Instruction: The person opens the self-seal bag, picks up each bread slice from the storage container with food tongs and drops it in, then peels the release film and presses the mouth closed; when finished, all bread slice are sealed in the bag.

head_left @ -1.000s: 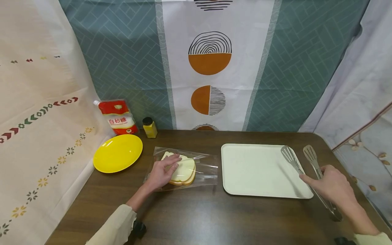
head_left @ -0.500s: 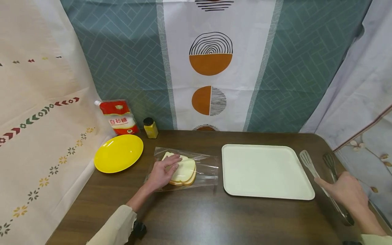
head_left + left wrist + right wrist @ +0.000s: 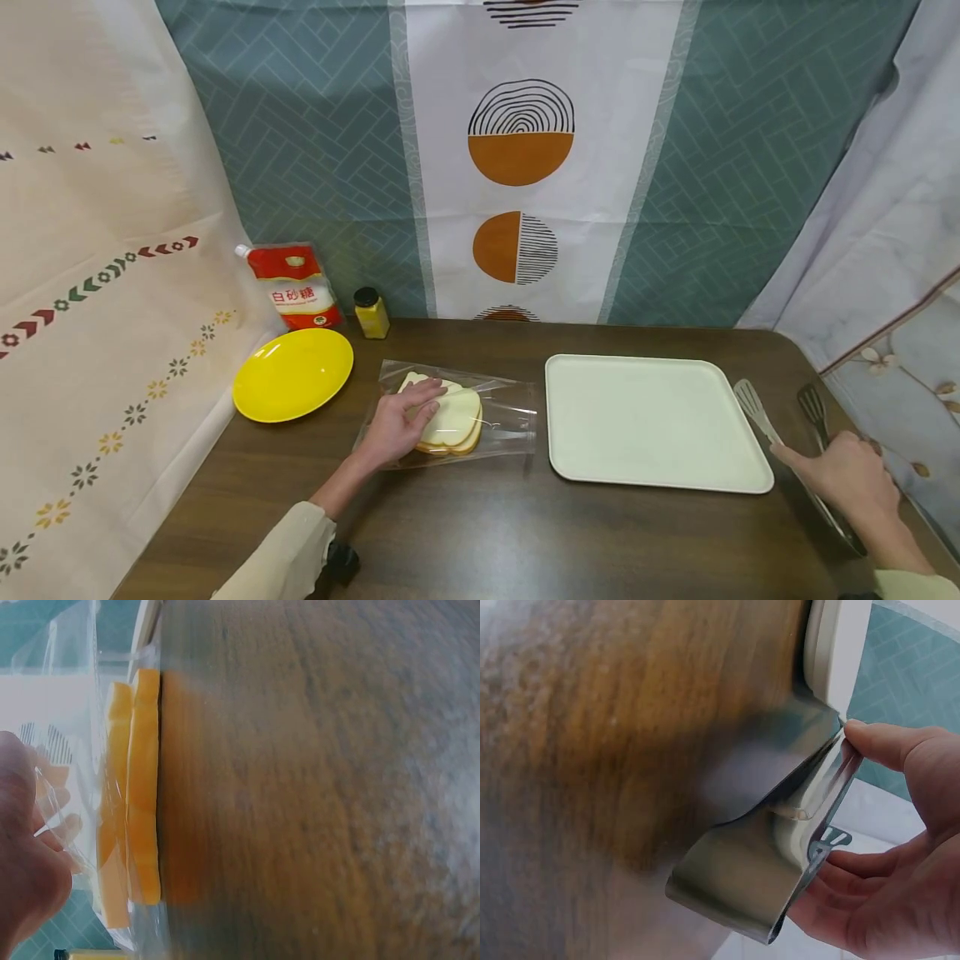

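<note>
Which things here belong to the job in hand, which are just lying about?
Likely in the job:
tongs, held in right hand
bread slices in clear bag, under left hand

Apparently lying about, untouched:
white tray (might belong)
yellow plate
red pouch
yellow jar

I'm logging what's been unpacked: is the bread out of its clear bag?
No, in the head view the bread slices lie inside the clear bag, its shiny film reaching over and around them.
</note>
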The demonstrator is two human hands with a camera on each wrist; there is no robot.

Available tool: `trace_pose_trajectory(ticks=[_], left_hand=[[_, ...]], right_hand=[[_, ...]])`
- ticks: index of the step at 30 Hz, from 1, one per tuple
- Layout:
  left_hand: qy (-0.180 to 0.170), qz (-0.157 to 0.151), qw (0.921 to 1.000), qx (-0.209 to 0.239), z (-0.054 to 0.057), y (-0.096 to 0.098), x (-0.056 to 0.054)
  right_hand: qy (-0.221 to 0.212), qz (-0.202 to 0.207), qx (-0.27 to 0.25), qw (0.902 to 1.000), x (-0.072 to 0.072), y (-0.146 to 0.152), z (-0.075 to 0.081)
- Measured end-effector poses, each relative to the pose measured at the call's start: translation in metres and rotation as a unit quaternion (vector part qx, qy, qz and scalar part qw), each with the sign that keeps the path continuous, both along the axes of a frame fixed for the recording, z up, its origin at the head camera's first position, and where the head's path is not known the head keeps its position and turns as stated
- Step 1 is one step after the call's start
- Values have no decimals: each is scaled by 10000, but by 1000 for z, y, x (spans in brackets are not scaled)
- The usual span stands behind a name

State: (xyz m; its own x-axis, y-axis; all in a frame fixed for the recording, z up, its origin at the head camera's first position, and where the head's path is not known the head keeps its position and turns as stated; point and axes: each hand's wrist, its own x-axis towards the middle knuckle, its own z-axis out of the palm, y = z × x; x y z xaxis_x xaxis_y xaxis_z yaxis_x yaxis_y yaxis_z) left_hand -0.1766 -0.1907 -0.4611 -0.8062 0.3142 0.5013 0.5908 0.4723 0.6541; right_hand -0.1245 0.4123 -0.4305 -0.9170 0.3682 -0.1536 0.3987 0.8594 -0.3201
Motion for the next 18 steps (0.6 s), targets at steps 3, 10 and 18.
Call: trace_pose_trajectory(ticks=[3, 10, 18], left_hand=[[-16, 3, 10000, -20, 0, 0, 0], [-103, 19, 9999, -15, 3, 1, 1], [-58, 27, 10000, 10, 1, 1, 1]], right_hand=[[-39, 18, 5, 10000, -1, 1, -1], [-109, -64, -39, 9999, -1, 3, -5], [-98, -161, -13, 9998, -3, 6, -10]])
